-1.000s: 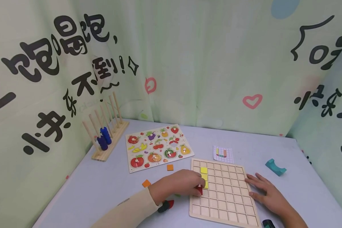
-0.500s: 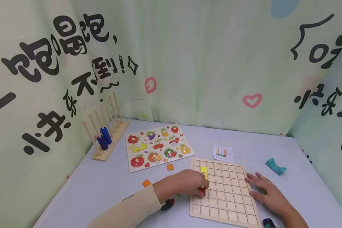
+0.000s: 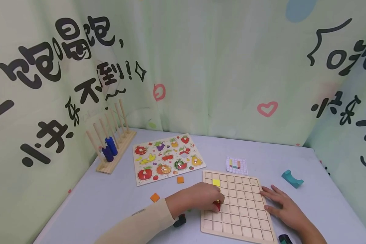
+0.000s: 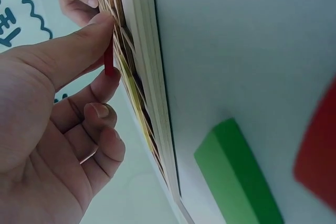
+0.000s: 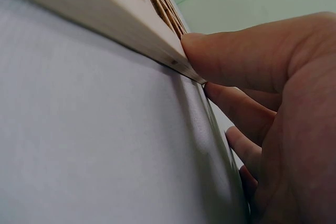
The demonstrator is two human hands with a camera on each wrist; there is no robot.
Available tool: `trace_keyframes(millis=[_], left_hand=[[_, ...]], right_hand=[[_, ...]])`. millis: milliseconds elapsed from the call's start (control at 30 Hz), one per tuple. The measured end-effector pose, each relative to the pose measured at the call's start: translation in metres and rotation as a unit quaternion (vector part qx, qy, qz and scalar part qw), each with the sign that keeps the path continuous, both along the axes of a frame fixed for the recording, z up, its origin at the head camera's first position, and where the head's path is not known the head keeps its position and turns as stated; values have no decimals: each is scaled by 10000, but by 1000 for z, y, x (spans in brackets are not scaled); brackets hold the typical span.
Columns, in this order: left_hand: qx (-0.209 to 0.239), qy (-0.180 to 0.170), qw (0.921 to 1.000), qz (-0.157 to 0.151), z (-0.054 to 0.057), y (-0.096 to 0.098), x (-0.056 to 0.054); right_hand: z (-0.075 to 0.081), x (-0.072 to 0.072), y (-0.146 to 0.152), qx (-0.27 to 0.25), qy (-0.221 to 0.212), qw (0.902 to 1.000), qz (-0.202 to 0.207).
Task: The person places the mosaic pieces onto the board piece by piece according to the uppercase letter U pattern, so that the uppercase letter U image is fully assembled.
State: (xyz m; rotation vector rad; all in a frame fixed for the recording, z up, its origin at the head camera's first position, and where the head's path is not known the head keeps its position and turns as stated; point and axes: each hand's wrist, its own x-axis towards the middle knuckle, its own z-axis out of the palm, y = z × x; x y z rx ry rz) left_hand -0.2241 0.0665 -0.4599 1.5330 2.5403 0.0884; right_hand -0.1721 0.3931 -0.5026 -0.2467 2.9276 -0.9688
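Observation:
My left hand (image 3: 202,197) reaches over the left side of a wooden grid board (image 3: 241,211). It pinches a small red tile (image 4: 108,59) between thumb and index finger, on edge at the grid, just nearer to me than the yellow tiles (image 3: 216,182). The fingers hide part of the yellow column. Whether the red tile sits in a cell I cannot tell. At the board's right edge rests my right hand (image 3: 285,208), fingers extended; its thumb (image 5: 231,59) touches the rim in the right wrist view.
Behind the board lies a pattern card (image 3: 237,165). A fruit puzzle (image 3: 169,159) and a peg rack (image 3: 117,152) stand left, a teal arch block (image 3: 292,179) right. Orange tiles (image 3: 180,180), a dark piece (image 3: 180,221) and a green block (image 4: 231,169) lie left of the board.
The left hand has shifted slightly right over the board with the red tile, covering more of the yellow tiles. The right hand stays at the board's edge. The head view has moved slightly.

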Motion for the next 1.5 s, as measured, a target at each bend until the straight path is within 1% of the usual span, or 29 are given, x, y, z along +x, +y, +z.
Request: trace_keyframes(millis=[133, 267, 467, 533, 633, 867, 1000, 1133, 1300, 1367, 1500], left_hand=[[-51, 43, 10000, 74, 0, 2, 0], [-89, 5, 9998, 166, -1, 4, 0], [-5, -192, 9992, 342, -3, 4, -2], [9, -254, 9990, 363, -3, 4, -3], [-5, -244, 9991, 349, -2, 3, -4], [-27, -230, 9990, 377, 0, 3, -3], [6, -195, 9989, 423, 4, 0, -2], [82, -194, 9983, 535, 11, -9, -4], [212, -367, 9957, 829, 19, -29, -6], [243, -460, 9936, 1002, 20, -38, -8], [263, -654, 9889, 1306, 17, -57, -9]], right_hand=[[-1, -1, 1, 23, 36, 10000, 0], [-2, 0, 1, 12, 8, 10000, -18], [-2, 0, 0, 14, -21, 10000, -33], [-1, 0, 1, 20, -3, 10000, -28], [-2, -1, 1, 24, 14, 10000, -11], [-2, -2, 0, -13, 40, 10000, 37], [0, -1, 0, 57, 29, 10000, 26], [2, -1, 0, 116, 15, 9999, 14], [2, -1, 1, 53, 6, 10000, 14], [1, -1, 1, 43, 3, 10000, 20], [0, -1, 0, 44, -3, 10000, 37]])
